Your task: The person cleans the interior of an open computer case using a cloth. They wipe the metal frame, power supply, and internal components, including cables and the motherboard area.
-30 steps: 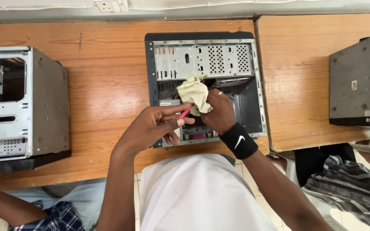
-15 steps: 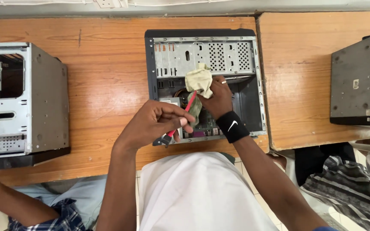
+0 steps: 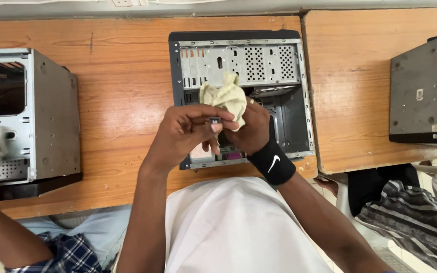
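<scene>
Head view: right hand clutching yellow cloth, left-hand fingers pinched on small dark part, above open computer case; grey cases flanking on tabletop.

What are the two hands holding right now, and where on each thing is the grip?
The right hand grips a crumpled pale yellow cloth by its lower end. The left hand pinches a small dark object between its fingertips; what it is cannot be told.

Pale yellow cloth, black wristband, grey computer case, orange-brown wooden table.
</scene>
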